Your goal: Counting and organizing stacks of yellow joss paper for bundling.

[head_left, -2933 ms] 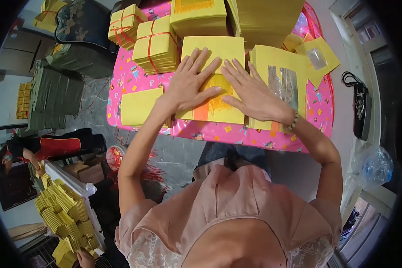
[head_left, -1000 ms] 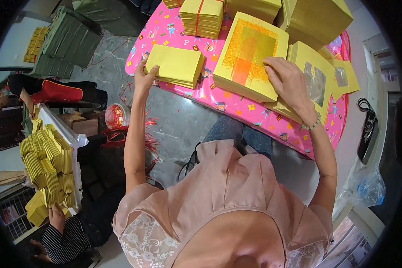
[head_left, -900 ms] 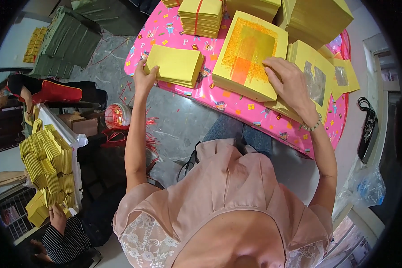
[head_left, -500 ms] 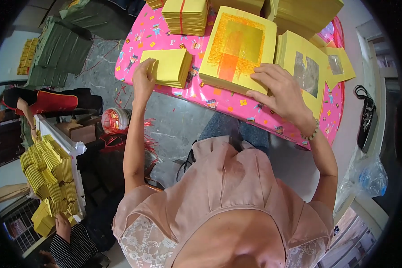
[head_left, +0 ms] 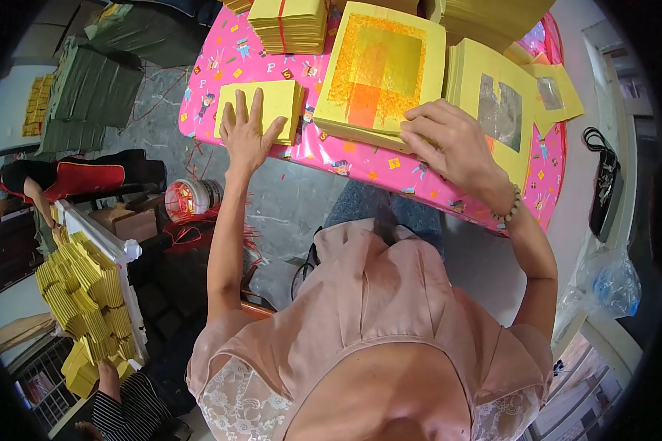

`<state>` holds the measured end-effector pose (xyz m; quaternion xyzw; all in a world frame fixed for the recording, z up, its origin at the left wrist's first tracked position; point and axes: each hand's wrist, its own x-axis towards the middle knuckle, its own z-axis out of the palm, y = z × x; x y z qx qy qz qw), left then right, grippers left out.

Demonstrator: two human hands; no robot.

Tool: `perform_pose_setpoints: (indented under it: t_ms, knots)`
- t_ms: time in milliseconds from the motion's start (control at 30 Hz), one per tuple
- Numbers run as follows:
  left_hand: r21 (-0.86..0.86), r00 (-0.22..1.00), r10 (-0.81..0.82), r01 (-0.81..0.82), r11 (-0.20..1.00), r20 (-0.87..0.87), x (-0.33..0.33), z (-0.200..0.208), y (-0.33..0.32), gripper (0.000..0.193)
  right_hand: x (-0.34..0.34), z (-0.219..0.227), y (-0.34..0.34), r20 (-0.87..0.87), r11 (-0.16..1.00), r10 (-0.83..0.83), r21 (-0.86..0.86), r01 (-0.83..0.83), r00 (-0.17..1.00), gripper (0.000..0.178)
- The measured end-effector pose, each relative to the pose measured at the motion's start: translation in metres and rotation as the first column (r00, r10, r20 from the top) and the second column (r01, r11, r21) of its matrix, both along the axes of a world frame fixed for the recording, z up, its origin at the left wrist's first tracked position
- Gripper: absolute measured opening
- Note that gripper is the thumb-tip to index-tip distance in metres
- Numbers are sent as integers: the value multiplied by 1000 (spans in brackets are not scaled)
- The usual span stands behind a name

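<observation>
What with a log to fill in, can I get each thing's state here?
Small stack: flat, no tie visible
Orange stack: flat, no tie visible
Banded stack: tied in red, partly out of frame
Silver stack: patch ragged
Loose sheet: askew
Left hand: spread over small stack
Right hand: curled at orange stack's corner
Clear bag: crumpled

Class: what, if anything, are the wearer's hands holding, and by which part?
The left hand lies spread on the small yellow stack, gripping nothing. The right hand is at the near right corner of the orange-patterned stack; whether it grips is unclear.
</observation>
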<state>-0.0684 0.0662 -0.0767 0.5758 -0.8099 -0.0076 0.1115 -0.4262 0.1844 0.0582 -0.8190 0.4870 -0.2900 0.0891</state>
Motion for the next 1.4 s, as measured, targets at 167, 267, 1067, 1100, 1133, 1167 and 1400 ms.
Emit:
perform_pose_setpoints:
  t_ms: [167, 267, 1067, 1100, 1133, 1167, 1400]
  knots:
    - [27, 1000, -4, 4, 1000, 8, 2, 3, -3, 79, -3, -3, -6, 221, 989, -19, 148, -14, 975, 13]
    - [3, 1000, 0, 0, 1000, -3, 2, 9, -3, 77, -4, -2, -7, 312, 967, -68, 256, -15, 948, 15]
    - [-68, 689, -506, 557, 828, -519, -90, 130, 18, 44, -9, -9, -12, 440, 922, -159, 385, -26, 884, 25]
    - [-47, 683, -506, 571, 820, -526, -92, 127, 16, 42, -9, -9, -12, 433, 921, -158, 390, -26, 887, 25]
    - [-26, 678, -506, 585, 811, -534, -94, 124, 14, 40, -9, -9, -13, 427, 919, -157, 394, -27, 891, 25]
    - [-25, 678, -506, 585, 811, -534, -96, 123, 13, 40, -10, -8, -13, 427, 918, -158, 395, -26, 891, 25]
    - [-163, 663, -600, 599, 784, -449, -102, 121, 11, 24, -11, -5, -14, 407, 902, -189, 431, -5, 894, 25]
